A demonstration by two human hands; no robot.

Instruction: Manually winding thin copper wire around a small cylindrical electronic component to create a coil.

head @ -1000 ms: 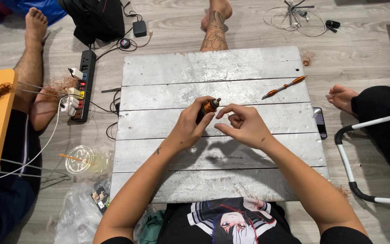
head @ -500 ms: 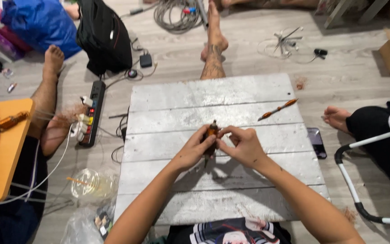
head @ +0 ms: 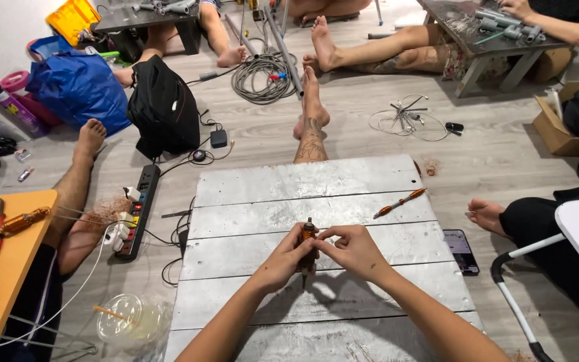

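Small motor rotor (head: 307, 236): copper-wound cylinder on thin steel shaft, upright above worktop (head: 343, 184) middle. Left hand (head: 283, 258) fingers wrapped round it; right hand (head: 352, 249) fingers pinching top. Worktop: grey weathered planks

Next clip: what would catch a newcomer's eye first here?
First, the left hand and right hand meeting over a grey plank table, both holding a small copper-wound motor part upright. An orange pen lies to the upper right. Around the table, other people's bare feet and a black power strip crowd the floor.
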